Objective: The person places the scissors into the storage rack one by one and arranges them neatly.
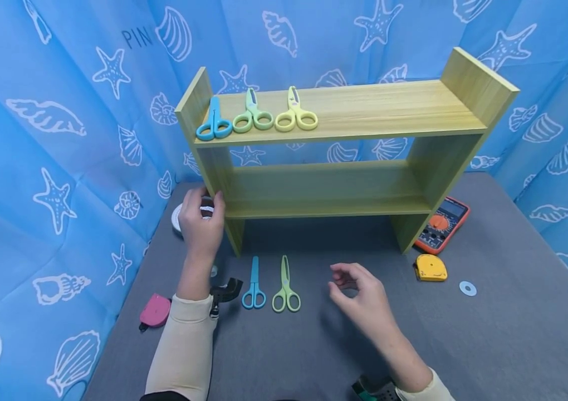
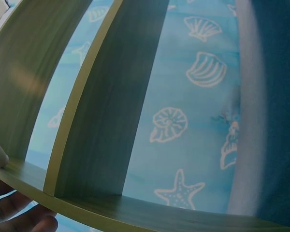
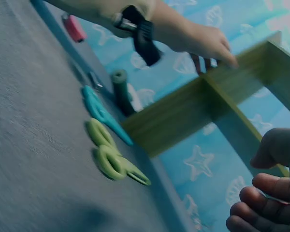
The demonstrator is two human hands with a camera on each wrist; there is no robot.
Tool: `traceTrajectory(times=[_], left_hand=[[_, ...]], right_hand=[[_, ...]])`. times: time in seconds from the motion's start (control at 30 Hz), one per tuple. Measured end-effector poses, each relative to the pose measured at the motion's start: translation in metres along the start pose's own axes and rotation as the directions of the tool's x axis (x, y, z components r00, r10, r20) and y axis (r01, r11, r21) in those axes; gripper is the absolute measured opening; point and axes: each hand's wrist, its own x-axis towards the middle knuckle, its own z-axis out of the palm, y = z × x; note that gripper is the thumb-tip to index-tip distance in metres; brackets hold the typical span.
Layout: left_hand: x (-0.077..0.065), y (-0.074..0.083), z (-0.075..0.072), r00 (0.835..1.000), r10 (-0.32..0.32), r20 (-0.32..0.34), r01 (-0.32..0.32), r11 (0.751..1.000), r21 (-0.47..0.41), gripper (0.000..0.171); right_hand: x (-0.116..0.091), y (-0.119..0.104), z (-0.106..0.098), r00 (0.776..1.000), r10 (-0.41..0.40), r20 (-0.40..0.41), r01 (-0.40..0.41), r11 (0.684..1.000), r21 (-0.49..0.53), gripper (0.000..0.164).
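Note:
My left hand (image 1: 202, 225) grips the left side panel of a wooden two-tier shelf (image 1: 329, 214). The left wrist view shows its thumb on the panel's inner face and its fingers (image 2: 14, 212) round the outer side. My right hand (image 1: 364, 298) hovers above the table with loosely bent fingers and nothing in them. Blue scissors (image 1: 254, 284) and green scissors (image 1: 285, 287) lie on the table between the hands. On the upper board rest another blue pair of scissors (image 1: 215, 120), a pale green pair (image 1: 252, 114) and a yellow pair (image 1: 295, 114).
A multimeter (image 1: 441, 224) lies by the shelf's right leg, with a yellow tape measure (image 1: 431, 268) and a pale ring (image 1: 468, 288) nearby. A pink tape measure (image 1: 156, 311) sits at the left edge. A round white item (image 1: 176, 218) is partly hidden behind my left hand.

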Motion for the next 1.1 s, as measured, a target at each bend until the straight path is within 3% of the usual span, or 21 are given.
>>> traceTrajectory(times=[0.27,0.47,0.73,0.83,1.0,1.1], left_hand=[[0.001,0.0,0.0,1.0,0.011,0.023,-0.011,1.0,0.005,0.018],[0.002,0.001,-0.001,1.0,0.005,0.018,-0.005,1.0,-0.003,0.02],[0.0,0.002,0.001,1.0,0.006,-0.006,-0.006,1.0,-0.002,0.013],[-0.001,0.002,0.002,1.0,0.005,-0.022,-0.005,1.0,-0.003,0.012],[0.0,0.001,-0.001,1.0,0.002,-0.004,-0.002,1.0,0.004,0.016],[-0.001,0.001,-0.001,1.0,0.001,0.008,-0.001,1.0,0.014,0.016]], right_hand=[[-0.002,-0.005,0.039,0.993,0.041,0.109,-0.031,0.995,-0.097,0.023],[0.0,-0.008,0.066,0.984,0.036,0.177,0.004,0.975,-0.221,0.018],[0.005,-0.004,0.09,0.98,0.022,0.196,0.07,0.889,-0.452,0.016],[0.006,-0.001,0.094,0.981,0.017,0.194,0.079,0.877,-0.473,0.003],[0.009,0.003,0.094,0.982,-0.026,0.187,0.109,0.885,-0.452,0.034],[0.011,0.004,0.09,0.978,0.001,0.21,0.087,0.908,-0.41,0.031]])
